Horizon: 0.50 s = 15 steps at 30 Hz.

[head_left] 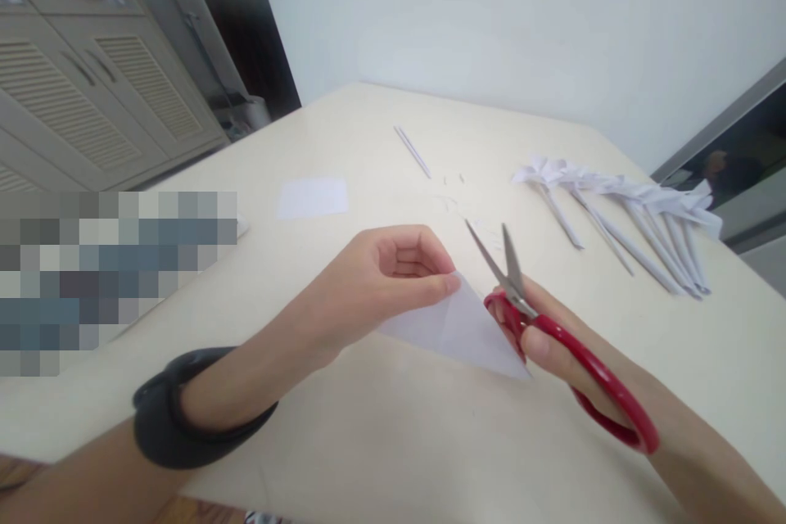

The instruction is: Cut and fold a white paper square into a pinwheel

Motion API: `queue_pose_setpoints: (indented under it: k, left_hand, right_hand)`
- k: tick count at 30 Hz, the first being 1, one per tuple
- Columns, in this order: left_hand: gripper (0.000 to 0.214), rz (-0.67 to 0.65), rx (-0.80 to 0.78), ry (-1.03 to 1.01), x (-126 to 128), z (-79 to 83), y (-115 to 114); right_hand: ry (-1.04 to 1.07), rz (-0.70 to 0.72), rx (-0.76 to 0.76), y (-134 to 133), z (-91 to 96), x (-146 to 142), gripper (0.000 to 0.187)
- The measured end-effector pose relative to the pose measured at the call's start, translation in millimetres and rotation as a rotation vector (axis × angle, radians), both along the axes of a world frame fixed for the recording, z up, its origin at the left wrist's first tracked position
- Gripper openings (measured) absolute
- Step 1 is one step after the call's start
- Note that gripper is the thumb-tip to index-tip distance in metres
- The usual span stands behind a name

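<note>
Between the thumb and fingers of my left hand (405, 270) is the top corner of a folded white sheet of paper (458, 327), which looks like a triangle. A dark band (196, 417) circles my left wrist. My right hand (553, 352) holds red-handled scissors (521, 303), their blades parted and pointing up and away from me. The right fingers are near the paper's right edge, partly hidden behind the handles, so I cannot tell whether they touch it. The blades are apart from the paper.
Several paper pinwheel-like pieces on rolled paper sticks (632, 205) lie at the table's right. Two thin paper sticks (413, 151) and small paper scraps (454, 201) lie farther back. A white paper rectangle (313, 197) rests on the left of the table (368, 442). A louvred cabinet (92, 90) stands beyond.
</note>
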<state>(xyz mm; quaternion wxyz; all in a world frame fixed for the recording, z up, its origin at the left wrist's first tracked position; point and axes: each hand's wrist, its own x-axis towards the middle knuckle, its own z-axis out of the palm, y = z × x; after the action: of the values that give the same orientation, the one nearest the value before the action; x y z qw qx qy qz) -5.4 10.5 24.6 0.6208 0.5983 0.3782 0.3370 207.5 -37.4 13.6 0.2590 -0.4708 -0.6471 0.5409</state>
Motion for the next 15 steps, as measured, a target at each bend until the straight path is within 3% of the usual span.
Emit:
queue_pose_setpoints:
  k: [5,15]
  left_hand:
    - [0.012,0.070,0.047,0.007,1.1,1.5,-2.1]
    - [0.031,0.165,-0.070,-0.040,4.8,4.1,-3.4]
  right_hand:
    - [-0.087,0.052,-0.114,-3.5,2.3,-7.0,0.027]
    - [-0.074,0.012,-0.064,-2.1,2.9,-1.9,0.027]
